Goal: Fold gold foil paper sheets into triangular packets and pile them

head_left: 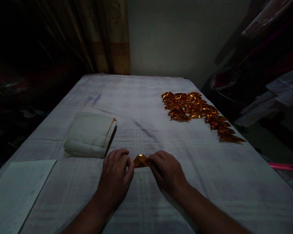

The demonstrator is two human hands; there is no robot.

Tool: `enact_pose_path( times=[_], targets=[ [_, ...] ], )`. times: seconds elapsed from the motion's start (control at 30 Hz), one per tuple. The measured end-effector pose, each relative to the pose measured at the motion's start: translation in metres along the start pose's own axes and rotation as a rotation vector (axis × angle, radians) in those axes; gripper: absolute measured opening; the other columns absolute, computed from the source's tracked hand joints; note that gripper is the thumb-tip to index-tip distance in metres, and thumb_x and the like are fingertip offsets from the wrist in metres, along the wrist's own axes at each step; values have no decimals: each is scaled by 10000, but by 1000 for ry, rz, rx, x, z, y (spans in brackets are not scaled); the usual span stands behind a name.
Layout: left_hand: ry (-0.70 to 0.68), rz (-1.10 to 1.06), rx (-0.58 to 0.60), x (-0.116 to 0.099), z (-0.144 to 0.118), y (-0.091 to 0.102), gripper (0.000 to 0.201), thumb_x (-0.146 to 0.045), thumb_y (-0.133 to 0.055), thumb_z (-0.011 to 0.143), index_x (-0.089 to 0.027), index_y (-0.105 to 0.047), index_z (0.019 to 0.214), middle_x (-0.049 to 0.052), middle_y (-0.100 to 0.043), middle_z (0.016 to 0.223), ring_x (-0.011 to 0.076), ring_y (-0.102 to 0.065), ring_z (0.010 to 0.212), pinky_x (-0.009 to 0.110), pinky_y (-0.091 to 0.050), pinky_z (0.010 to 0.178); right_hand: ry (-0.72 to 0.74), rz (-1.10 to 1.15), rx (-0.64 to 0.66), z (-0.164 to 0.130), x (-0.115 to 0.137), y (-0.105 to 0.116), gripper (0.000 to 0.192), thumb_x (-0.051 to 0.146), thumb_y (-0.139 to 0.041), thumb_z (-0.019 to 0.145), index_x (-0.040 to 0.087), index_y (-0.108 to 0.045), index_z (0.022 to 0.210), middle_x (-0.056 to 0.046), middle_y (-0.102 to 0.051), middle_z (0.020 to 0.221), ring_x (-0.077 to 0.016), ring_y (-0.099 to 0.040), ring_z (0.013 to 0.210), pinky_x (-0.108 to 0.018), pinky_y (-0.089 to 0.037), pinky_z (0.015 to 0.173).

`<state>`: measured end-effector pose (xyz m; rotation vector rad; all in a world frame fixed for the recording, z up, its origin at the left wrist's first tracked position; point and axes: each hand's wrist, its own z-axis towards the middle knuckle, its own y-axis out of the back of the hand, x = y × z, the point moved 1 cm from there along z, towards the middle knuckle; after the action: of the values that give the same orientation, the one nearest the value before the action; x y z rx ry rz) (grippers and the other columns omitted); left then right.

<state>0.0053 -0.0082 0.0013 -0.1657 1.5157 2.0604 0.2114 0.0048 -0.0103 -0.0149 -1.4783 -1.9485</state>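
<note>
A white cloth-covered table [161, 136] is seen running away from the camera toward a pale wall, its left and right edges dropping into dark surroundings. The near middle of the cloth is bare, and open room is left ahead of the hands up to the far edge. On the left, a folded cream cloth bundle [89, 135] is placed near the left hand, and a flat white paper sheet [17, 191] lies at the near left corner. On the right, a cluster of shiny gold foil folded pieces [197, 112] is spread toward the right edge, well apart from the hands. A pink strip [284, 166] is visible beyond the right edge.

A small gold foil piece [140, 161] is held low over the cloth in the near centre, between both hands. The left hand [116, 175] is laid knuckles up, fingers curled together, thumb and fingertips pinching the foil's left end. The right hand [167, 172] is mirrored, fingers bunched and pinching the right end. Both forearms are brought in from the bottom edge, angled inward. Whether the foil touches the cloth cannot be told.
</note>
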Motion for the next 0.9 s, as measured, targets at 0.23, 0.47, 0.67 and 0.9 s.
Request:
enact_pose_path(
  times=[0.23,0.47,0.67,0.9],
  targets=[
    [-130,22,38,3,-2,0,355,-165,-507,959,-327,-642,1245,70,-656,1201,275,-583,1108,475,-466,913,84,-39,-32,-6,5,6,251,268,-479,1024,224,-690,1154,-94,-712,1029,-225,-634,908,-354,-481,767],
    [-126,23,40,5,-3,1,408,-87,-528,911,-300,-681,1223,77,-663,1213,274,-592,1123,476,-464,927,217,-212,186,-14,21,12,556,366,-528,995,175,-429,1508,-61,-475,1562,-286,-343,1462,-508,-248,1187],
    [-148,1,27,6,-2,5,398,-90,-493,933,-297,-668,1224,73,-676,1200,259,-604,1110,461,-485,900,147,-236,152,-26,14,12,666,326,-557,963,175,-327,1570,-66,-428,1588,-301,-347,1472,-539,-206,1210],
    [-202,33,28,8,-6,8,441,-75,-477,924,-277,-644,1278,71,-679,1249,255,-590,1158,461,-477,955,176,-259,137,-23,14,12,694,375,-603,940,152,-365,1553,-68,-420,1592,-325,-336,1470,-545,-149,1226]
  ],
)
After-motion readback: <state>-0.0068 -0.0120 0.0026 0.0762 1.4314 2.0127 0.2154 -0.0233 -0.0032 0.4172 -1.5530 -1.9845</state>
